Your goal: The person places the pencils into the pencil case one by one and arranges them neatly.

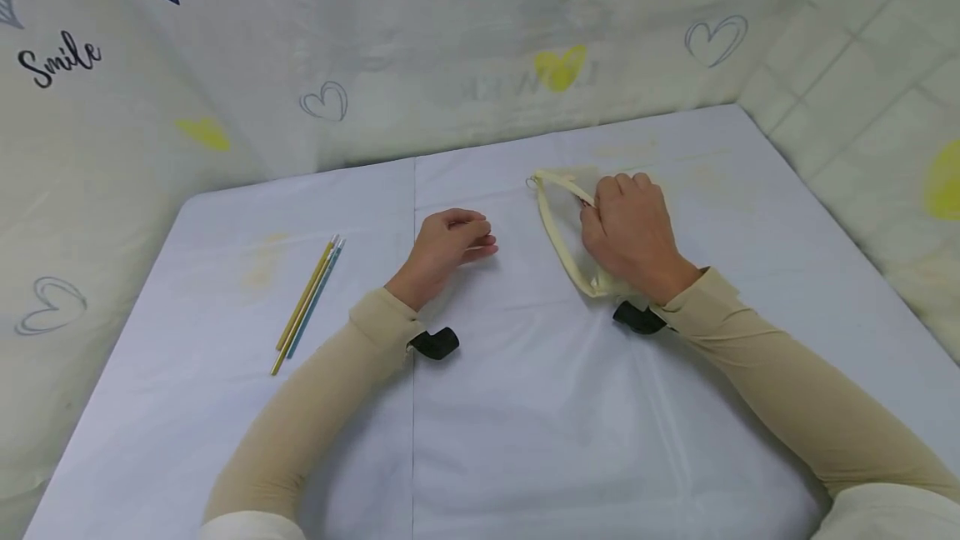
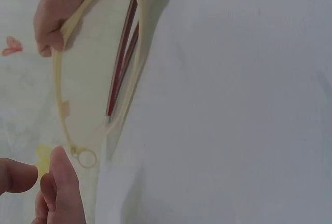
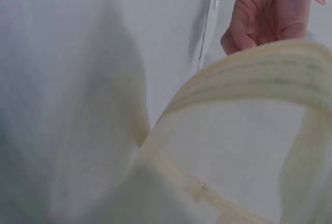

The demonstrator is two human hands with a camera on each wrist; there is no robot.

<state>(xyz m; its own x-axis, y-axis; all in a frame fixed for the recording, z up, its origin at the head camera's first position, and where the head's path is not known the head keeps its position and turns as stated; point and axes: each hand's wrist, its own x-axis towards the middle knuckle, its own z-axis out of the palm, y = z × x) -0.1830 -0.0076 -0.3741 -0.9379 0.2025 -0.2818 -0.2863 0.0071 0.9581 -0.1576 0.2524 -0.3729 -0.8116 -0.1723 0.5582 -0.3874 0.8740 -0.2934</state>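
My right hand [image 1: 632,232] grips one edge of a cream, see-through zipper pouch [image 1: 552,232], whose mouth gapes wide. A metal ring pull hangs at the pouch's far corner. In the left wrist view, dark red slender sticks [image 2: 119,60] lie inside the pouch [image 2: 58,86], their upper ends hidden by its rim. Left of the pouch, my left hand [image 1: 447,244] hovers over the table, fingers loosely bent and holding nothing. The right wrist view shows the pouch's pale rim [image 3: 249,81] close up, with the left hand [image 3: 272,11] beyond it.
Gold sticks [image 1: 305,294] and a blue stick [image 1: 316,298] lie together on the left of the white-covered table [image 1: 510,440]. A seam runs down the cover. Behind stands a printed curtain [image 1: 420,48]. Black wrist mounts [image 1: 437,344] sit under both cuffs.
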